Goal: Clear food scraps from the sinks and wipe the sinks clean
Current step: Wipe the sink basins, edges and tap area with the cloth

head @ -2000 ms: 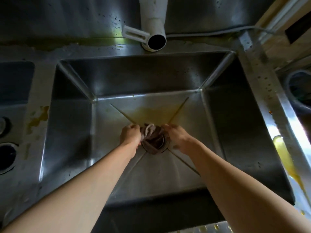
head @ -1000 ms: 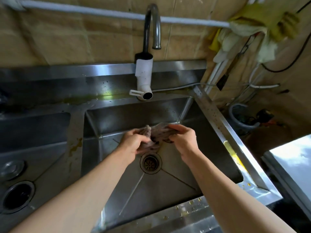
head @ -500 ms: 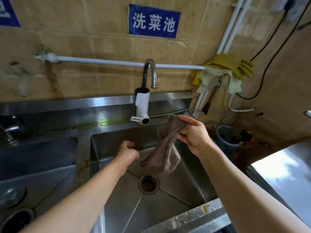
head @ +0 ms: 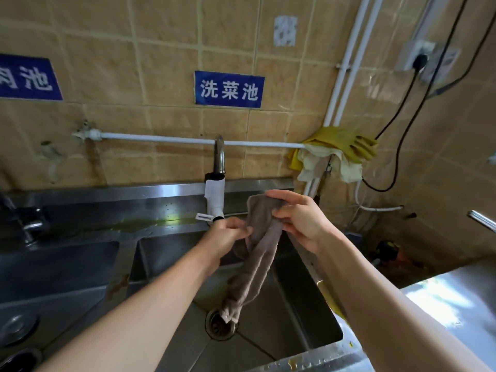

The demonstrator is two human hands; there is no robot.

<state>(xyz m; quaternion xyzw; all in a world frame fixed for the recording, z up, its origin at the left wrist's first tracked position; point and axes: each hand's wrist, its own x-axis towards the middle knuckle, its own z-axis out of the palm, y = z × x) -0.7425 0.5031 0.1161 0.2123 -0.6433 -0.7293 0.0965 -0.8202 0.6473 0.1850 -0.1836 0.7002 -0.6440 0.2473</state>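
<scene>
Grey-brown terry cloth (head: pixel 261 253) hangs above the stainless-steel sink (head: pixel 303 315) drain, pinched by right hand (head: pixel 300 221) and left hand (head: pixel 228 236).

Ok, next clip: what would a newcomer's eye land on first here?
First the grey rag, held up over the right sink, its lower end dangling above the drain. The right hand has a grip on its top and the left hand pinches its edge. Next, the blue sign on the tiled wall above the tap, and the yellow gloves draped on the pipe to the right.
</scene>
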